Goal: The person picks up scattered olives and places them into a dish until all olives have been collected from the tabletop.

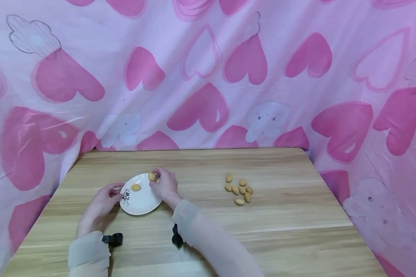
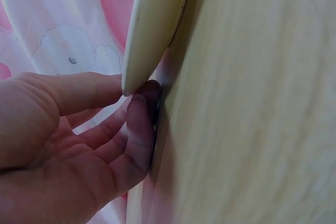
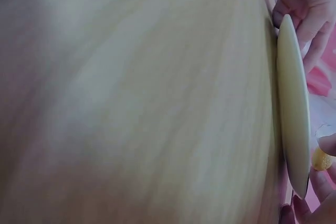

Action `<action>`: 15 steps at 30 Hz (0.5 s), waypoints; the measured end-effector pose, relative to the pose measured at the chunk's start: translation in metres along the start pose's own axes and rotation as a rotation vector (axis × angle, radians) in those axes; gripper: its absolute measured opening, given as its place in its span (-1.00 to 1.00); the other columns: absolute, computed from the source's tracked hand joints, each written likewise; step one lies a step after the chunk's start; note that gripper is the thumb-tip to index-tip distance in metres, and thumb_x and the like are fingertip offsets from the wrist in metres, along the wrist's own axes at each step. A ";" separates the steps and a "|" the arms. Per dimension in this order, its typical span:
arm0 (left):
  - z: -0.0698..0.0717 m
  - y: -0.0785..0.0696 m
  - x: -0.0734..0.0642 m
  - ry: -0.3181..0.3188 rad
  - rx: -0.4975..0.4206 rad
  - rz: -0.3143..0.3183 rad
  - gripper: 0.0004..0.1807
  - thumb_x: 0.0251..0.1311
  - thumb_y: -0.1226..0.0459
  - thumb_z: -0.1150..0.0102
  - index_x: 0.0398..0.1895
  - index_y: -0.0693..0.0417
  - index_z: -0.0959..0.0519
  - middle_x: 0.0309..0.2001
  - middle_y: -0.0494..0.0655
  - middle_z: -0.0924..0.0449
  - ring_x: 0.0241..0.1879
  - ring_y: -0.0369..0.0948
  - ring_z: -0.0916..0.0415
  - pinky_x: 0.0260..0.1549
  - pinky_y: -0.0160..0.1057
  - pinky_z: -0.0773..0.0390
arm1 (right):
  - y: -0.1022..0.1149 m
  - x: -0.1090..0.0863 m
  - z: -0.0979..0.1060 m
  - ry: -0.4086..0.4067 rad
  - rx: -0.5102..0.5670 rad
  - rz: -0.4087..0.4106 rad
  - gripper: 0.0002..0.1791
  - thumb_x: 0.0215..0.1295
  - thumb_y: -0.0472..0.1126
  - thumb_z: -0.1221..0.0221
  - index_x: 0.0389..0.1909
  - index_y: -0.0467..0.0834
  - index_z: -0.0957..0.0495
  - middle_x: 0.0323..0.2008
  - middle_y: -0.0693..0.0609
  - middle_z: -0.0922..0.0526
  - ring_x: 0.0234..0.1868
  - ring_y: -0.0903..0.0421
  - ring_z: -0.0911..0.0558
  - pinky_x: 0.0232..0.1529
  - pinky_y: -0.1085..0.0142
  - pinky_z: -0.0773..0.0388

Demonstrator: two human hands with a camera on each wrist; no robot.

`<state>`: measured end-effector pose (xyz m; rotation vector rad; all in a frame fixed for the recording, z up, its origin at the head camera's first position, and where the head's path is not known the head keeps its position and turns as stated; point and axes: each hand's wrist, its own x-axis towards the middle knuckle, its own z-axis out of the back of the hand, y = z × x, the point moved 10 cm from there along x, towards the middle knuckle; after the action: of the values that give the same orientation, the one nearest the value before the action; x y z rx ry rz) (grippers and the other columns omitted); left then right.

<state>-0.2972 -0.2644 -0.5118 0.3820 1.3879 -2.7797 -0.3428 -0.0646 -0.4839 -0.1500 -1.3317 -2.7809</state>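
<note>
A white round plate point(image 1: 140, 202) with a dark floral print sits on the table at left. My left hand point(image 1: 102, 203) pinches its left rim; in the left wrist view the thumb point(image 2: 94, 90) meets the plate's edge point(image 2: 139, 51) and curled fingers lie beneath. One tan oval nut point(image 1: 136, 187) lies on the plate. Over the plate's far right side, my right hand point(image 1: 165, 185) holds another nut point(image 1: 152, 177) between thumb and fingers. This nut point(image 3: 321, 159) looks yellowish and pitted in the right wrist view, just above the plate.
Several more nuts point(image 1: 242, 190) lie in a loose group on the wooden table point(image 1: 291, 231), right of the plate. Pink heart-print cloth point(image 1: 197, 111) hangs behind the table and along its sides. Each wrist wears a black camera point(image 1: 113, 239).
</note>
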 end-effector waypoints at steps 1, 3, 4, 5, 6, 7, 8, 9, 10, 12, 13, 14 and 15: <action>0.000 0.000 0.000 0.001 0.000 0.004 -0.51 0.40 0.37 0.02 0.37 0.30 -0.27 0.02 0.29 -0.45 -0.07 0.03 -0.43 -0.23 -0.18 -0.47 | 0.002 0.001 0.000 0.000 -0.012 0.003 -0.65 0.02 -0.24 -0.41 -0.12 0.02 -0.65 -0.34 0.25 -0.59 -0.17 0.20 -0.47 -0.11 0.28 -0.35; 0.002 0.000 0.001 -0.003 0.006 0.007 -0.51 0.39 0.37 0.01 0.36 0.30 -0.27 0.01 0.29 -0.46 -0.08 0.03 -0.42 -0.25 -0.18 -0.47 | 0.004 0.002 -0.003 0.012 -0.024 0.010 -0.65 0.04 -0.23 -0.41 -0.11 0.03 -0.65 -0.32 0.24 -0.60 -0.15 0.20 -0.47 -0.08 0.28 -0.35; 0.002 -0.001 0.000 -0.005 0.009 0.007 -0.51 0.39 0.38 0.01 0.36 0.30 -0.27 0.01 0.29 -0.46 -0.07 0.04 -0.43 -0.25 -0.18 -0.47 | 0.006 0.002 -0.005 0.020 -0.030 0.016 -0.66 0.04 -0.22 -0.41 -0.11 0.04 -0.65 -0.31 0.25 -0.60 -0.14 0.20 -0.47 -0.07 0.27 -0.34; 0.003 -0.001 0.000 -0.009 0.016 0.007 -0.51 0.39 0.38 0.01 0.35 0.31 -0.28 0.01 0.29 -0.46 -0.07 0.04 -0.43 -0.25 -0.18 -0.47 | 0.008 0.002 -0.007 0.030 -0.042 0.025 -0.66 0.05 -0.21 -0.41 -0.11 0.04 -0.65 -0.30 0.25 -0.61 -0.13 0.21 -0.47 -0.06 0.27 -0.34; 0.004 -0.001 0.000 -0.015 0.023 0.005 -0.51 0.38 0.39 0.01 0.35 0.31 -0.28 0.01 0.29 -0.47 -0.07 0.04 -0.43 -0.26 -0.19 -0.47 | 0.010 0.003 -0.009 0.041 -0.059 0.035 -0.67 0.05 -0.19 -0.41 -0.11 0.05 -0.65 -0.30 0.26 -0.61 -0.13 0.21 -0.47 -0.05 0.27 -0.33; 0.005 -0.001 0.000 -0.019 0.025 0.003 -0.51 0.38 0.39 0.01 0.35 0.31 -0.28 0.01 0.30 -0.47 -0.07 0.05 -0.43 -0.26 -0.19 -0.46 | 0.011 0.003 -0.012 0.052 -0.086 0.045 -0.67 0.07 -0.17 -0.41 -0.11 0.07 -0.65 -0.29 0.27 -0.61 -0.12 0.22 -0.46 -0.05 0.27 -0.33; 0.005 -0.002 0.000 -0.020 0.021 -0.002 -0.52 0.38 0.39 0.02 0.35 0.32 -0.28 0.01 0.30 -0.46 -0.06 0.05 -0.43 -0.25 -0.19 -0.46 | 0.011 0.003 -0.015 0.064 -0.101 0.051 -0.68 0.07 -0.16 -0.41 -0.11 0.07 -0.66 -0.29 0.28 -0.61 -0.12 0.22 -0.45 -0.04 0.27 -0.31; 0.005 -0.002 -0.001 -0.021 0.024 -0.002 -0.52 0.39 0.39 0.02 0.35 0.31 -0.28 0.02 0.30 -0.47 -0.05 0.05 -0.42 -0.24 -0.19 -0.46 | 0.012 0.003 -0.018 0.072 -0.126 0.057 -0.69 0.07 -0.14 -0.41 -0.12 0.09 -0.66 -0.29 0.29 -0.61 -0.12 0.23 -0.44 -0.04 0.28 -0.31; 0.005 -0.001 -0.001 -0.021 0.021 -0.003 -0.52 0.39 0.38 0.02 0.35 0.30 -0.29 0.02 0.29 -0.47 -0.05 0.05 -0.42 -0.24 -0.20 -0.46 | 0.011 0.003 -0.020 0.080 -0.144 0.059 -0.70 0.07 -0.13 -0.42 -0.13 0.09 -0.67 -0.30 0.30 -0.61 -0.12 0.23 -0.43 -0.04 0.28 -0.30; 0.004 -0.001 -0.001 -0.021 0.016 -0.006 -0.52 0.38 0.38 0.01 0.34 0.31 -0.29 0.01 0.29 -0.47 -0.05 0.05 -0.43 -0.24 -0.20 -0.46 | 0.009 0.002 -0.024 0.097 -0.171 0.051 -0.72 0.07 -0.13 -0.42 -0.15 0.10 -0.67 -0.32 0.31 -0.59 -0.12 0.25 -0.41 -0.03 0.29 -0.27; 0.003 -0.001 0.000 -0.020 0.011 -0.007 -0.52 0.38 0.38 0.01 0.34 0.31 -0.30 0.01 0.29 -0.47 -0.05 0.05 -0.43 -0.24 -0.20 -0.46 | 0.007 0.002 -0.026 0.103 -0.176 0.045 -0.72 0.07 -0.13 -0.42 -0.16 0.10 -0.67 -0.33 0.32 -0.58 -0.12 0.25 -0.40 -0.03 0.29 -0.26; 0.003 -0.001 0.000 -0.021 0.009 -0.009 -0.52 0.37 0.39 0.01 0.33 0.31 -0.30 0.00 0.29 -0.48 -0.06 0.04 -0.43 -0.24 -0.20 -0.46 | 0.006 0.002 -0.027 0.108 -0.174 0.039 -0.72 0.06 -0.13 -0.43 -0.17 0.10 -0.68 -0.34 0.32 -0.57 -0.12 0.26 -0.39 -0.02 0.29 -0.25; 0.003 -0.001 0.000 -0.024 0.012 -0.010 -0.53 0.37 0.39 0.00 0.33 0.31 -0.31 -0.01 0.28 -0.48 -0.06 0.04 -0.43 -0.25 -0.20 -0.46 | 0.006 0.002 -0.028 0.109 -0.177 0.036 -0.72 0.05 -0.14 -0.43 -0.18 0.10 -0.68 -0.35 0.32 -0.56 -0.12 0.26 -0.39 -0.02 0.28 -0.25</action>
<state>-0.2980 -0.2656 -0.5092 0.3415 1.3725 -2.7921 -0.3464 -0.0902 -0.4965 -0.0277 -1.0483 -2.8286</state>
